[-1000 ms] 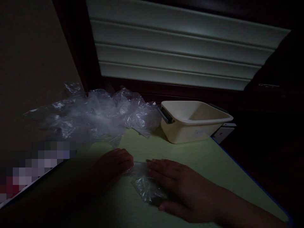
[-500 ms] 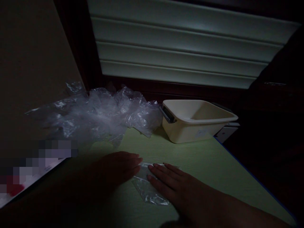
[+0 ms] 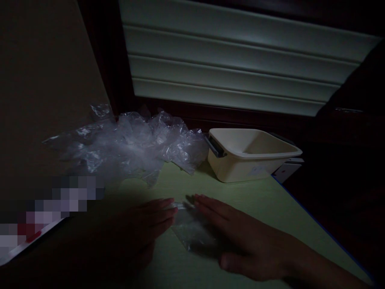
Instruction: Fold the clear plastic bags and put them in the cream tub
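A folded clear plastic bag (image 3: pixel 192 228) lies flat on the pale green tabletop (image 3: pixel 240 204) between my two hands. My left hand (image 3: pixel 150 220) is at the bag's left edge, its fingers stretched out and its lower part lost in shadow. On the other side my right hand (image 3: pixel 240 237) hovers at the bag's right part, fingers straight and thumb apart, casting a shadow below it. Neither hand grips anything. Whether the left fingertips touch the bag I cannot tell.
Crumpled clear plastic bags (image 3: pixel 135 144) are heaped at the back left. A cream plastic tub (image 3: pixel 240 166) with dark handles stands at the back right, near the table's blue edge (image 3: pixel 319 222). A bright, blurred-out panel (image 3: pixel 54 218) lies at left. Behind is a slatted shutter (image 3: pixel 225 68).
My right hand has lifted off the bag and turned, its thumb now spread. The left hand has shifted slightly down and its fingers have parted. The view has moved a little.
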`<state>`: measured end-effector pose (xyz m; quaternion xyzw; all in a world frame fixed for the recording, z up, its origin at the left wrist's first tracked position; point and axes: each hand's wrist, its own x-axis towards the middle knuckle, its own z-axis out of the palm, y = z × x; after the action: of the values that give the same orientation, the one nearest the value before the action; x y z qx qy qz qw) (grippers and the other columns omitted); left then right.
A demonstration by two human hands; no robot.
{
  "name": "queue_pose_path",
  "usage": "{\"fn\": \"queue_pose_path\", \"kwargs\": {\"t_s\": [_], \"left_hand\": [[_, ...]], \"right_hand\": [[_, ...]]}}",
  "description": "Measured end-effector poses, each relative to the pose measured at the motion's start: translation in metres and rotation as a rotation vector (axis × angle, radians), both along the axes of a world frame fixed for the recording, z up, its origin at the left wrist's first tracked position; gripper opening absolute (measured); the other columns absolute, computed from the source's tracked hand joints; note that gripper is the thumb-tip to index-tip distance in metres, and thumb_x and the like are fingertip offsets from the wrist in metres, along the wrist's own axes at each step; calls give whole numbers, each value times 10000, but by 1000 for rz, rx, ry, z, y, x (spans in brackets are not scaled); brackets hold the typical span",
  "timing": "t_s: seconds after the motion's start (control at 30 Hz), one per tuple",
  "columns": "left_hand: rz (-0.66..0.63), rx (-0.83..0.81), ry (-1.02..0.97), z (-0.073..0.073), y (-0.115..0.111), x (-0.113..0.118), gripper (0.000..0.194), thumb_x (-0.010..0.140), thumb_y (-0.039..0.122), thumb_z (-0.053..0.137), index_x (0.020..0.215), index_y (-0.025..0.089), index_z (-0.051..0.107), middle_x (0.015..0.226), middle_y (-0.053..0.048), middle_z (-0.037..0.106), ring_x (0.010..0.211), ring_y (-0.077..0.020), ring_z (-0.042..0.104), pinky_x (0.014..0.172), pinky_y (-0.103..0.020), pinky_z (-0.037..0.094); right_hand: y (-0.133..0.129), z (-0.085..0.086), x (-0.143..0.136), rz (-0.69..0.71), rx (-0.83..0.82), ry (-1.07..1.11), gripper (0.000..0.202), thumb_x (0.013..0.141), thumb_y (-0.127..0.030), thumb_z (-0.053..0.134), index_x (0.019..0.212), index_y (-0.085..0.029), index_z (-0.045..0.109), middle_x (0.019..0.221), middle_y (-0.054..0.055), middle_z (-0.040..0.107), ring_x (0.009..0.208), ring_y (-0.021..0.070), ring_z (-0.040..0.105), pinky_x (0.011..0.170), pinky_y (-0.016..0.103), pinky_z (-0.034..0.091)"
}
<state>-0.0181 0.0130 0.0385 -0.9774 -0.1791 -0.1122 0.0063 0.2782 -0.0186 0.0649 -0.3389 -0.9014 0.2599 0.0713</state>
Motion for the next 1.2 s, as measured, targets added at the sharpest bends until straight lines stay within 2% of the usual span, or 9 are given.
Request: {"fn": "queue_pose_path", "kwargs": {"t_s": [0.13,0.33,0.5,0.73,0.8,0.87,0.97,1.07,1.2], "left_hand": [[36,49,-66,-4,-8,-1,585,809,133,511,1384,161,402,1417,-91,467,1303,-228,436,1085,-342,360],[-30,61,-91,-2,-3,-3,520,859,282,586,1351,191,444,1394,-78,493,1288,-226,458,1100,-346,341],[-52,60,-112,-5,2,-5,515,857,270,608,1339,175,450,1407,-87,477,1301,-219,442,1070,-334,387],[-50,41,-124,-8,3,0,535,817,215,615,1329,158,468,1376,-109,512,1262,-262,485,1035,-386,431],[-47,24,-140,-6,4,2,504,807,196,614,1298,160,502,1349,-107,541,1236,-261,511,1024,-377,442],[-54,12,-155,-4,4,3,461,805,175,605,1260,162,533,1317,-106,570,1216,-259,529,1016,-379,447],[-63,30,-183,-3,4,3,439,819,162,593,1254,168,529,1301,-107,580,1219,-255,521,1032,-394,428],[-74,75,-208,-4,4,2,428,828,153,580,1251,160,516,1281,-111,587,1219,-248,510,1046,-392,413],[-99,130,-237,-8,5,5,364,822,137,558,1185,147,525,1211,-119,613,1193,-258,509,1047,-443,396]], "right_hand": [[3,11,-21,-45,47,-70,875,892,-601,419,1479,-14,143,1544,192,65,1428,296,64,1140,486,136],[-3,10,-45,-25,-96,-137,875,888,-636,395,1484,-62,110,1538,180,36,1424,272,31,1150,428,83],[-10,4,-24,-64,-128,-235,823,908,-578,409,1482,-71,107,1540,160,4,1420,288,-4,1149,473,47],[-26,-2,25,-229,-86,-243,725,951,-522,347,1487,-90,120,1552,147,42,1423,327,35,1134,569,64],[-26,1,29,-274,-106,-215,673,965,-511,320,1485,-105,190,1558,148,106,1424,332,97,1128,577,127],[-19,6,27,-333,-91,-158,601,972,-490,331,1444,-117,350,1527,162,266,1388,323,257,1107,541,246],[2,12,14,-319,7,-58,462,944,-380,486,1340,-142,503,1352,158,505,1212,261,487,1034,428,383],[25,11,1,-258,31,-86,461,856,-303,643,1275,-139,540,1231,147,553,1117,249,512,970,379,410],[42,9,-5,-320,-33,-145,487,701,-250,788,1126,-122,586,1065,121,584,979,252,538,846,358,436]]}}
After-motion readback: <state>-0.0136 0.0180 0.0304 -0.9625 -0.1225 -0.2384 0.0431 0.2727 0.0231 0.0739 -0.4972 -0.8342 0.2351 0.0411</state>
